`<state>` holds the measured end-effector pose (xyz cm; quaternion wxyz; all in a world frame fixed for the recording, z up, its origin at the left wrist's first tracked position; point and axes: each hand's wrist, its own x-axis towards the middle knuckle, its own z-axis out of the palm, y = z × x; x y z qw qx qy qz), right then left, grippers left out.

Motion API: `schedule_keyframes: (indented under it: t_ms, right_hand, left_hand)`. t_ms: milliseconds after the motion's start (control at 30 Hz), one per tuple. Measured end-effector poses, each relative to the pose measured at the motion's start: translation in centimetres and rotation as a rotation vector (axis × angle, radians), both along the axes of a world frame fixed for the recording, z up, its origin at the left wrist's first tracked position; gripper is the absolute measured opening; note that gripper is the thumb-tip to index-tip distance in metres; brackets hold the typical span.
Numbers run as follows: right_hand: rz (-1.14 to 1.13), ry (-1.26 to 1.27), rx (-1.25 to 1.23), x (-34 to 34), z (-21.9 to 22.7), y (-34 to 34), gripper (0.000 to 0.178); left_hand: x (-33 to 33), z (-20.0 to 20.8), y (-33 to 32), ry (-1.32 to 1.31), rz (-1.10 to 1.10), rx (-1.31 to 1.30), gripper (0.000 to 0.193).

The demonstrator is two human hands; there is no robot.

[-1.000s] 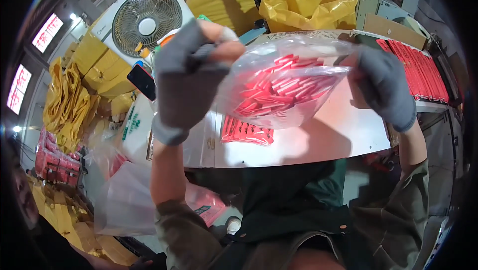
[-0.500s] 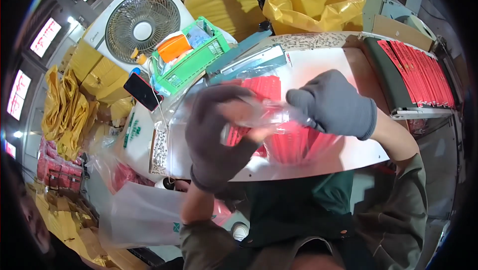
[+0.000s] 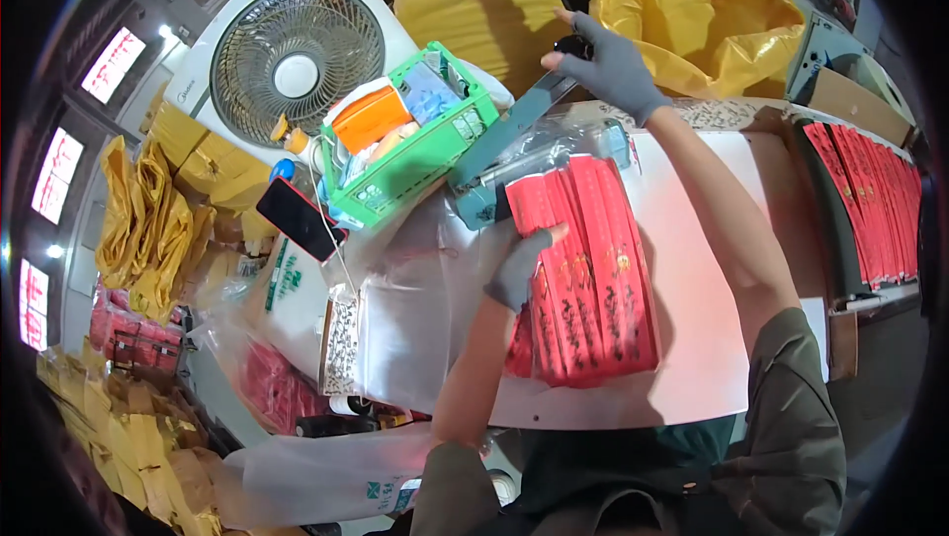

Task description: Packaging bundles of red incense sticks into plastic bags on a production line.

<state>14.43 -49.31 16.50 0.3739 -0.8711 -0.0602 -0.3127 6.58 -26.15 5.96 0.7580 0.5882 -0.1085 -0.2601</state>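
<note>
My left hand (image 3: 519, 269), in a grey fingerless glove, grips the left edge of a clear plastic bag of long red printed strips (image 3: 593, 289). Its thumb lies on top and the other fingers are hidden beneath. The bag's far end reaches the bar sealer (image 3: 494, 195), under the sealer's raised blue-grey arm (image 3: 519, 126). My right hand (image 3: 618, 71), gloved alike, is stretched out to the far end of that arm, its thumb and fingers about the black knob (image 3: 573, 44). More red strips (image 3: 518, 346) show under the bag's left side.
Left of the sealer stand a green basket (image 3: 415, 165) and a white fan (image 3: 297, 71). A phone (image 3: 300, 218) lies by the basket. Clear plastic bags (image 3: 405, 328) cover the table's left side. Red strips (image 3: 870, 200) line a rack at right. A yellow sack (image 3: 702, 32) stands behind.
Both hands were together over the table with the clear bag between them. Now the right hand has gone up to the sealer's knob, and the left holds the bag flat near the sealer.
</note>
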Motion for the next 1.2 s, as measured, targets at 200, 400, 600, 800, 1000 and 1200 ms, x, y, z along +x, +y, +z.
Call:
schedule_keyframes:
  t_ms: [200,400,600,800,1000,1200]
  right_hand:
    - [-0.130,0.138,-0.288,2.6,-8.3,-2.8,0.036]
    - [-0.110,0.110,-0.203,2.2,-9.3,-2.1,0.026]
    - [-0.174,0.159,-0.284,2.4,-9.2,-2.5,0.025]
    - [-0.176,0.136,-0.319,-0.3,-10.6,-3.3,0.040]
    - [0.251,0.510,0.203,-13.0,-17.0,-0.1,0.084]
    - [0.440,0.515,0.832,-22.2,-16.9,5.2,0.065]
  left_hand:
    - [3.2,-2.9,-0.5,-0.131,0.157,-0.021,0.037]
    - [3.3,-3.3,-0.2,0.204,0.067,-0.100,0.043]
    - [2.0,-1.2,-1.1,0.097,0.128,-0.082,0.038]
    - [3.7,-3.8,-0.2,0.301,-0.244,-0.197,0.044]
    - [-1.4,-4.6,2.4,-0.682,0.219,1.028,0.061]
    - [-8.0,-6.5,4.2,-0.426,0.156,0.304,0.066]
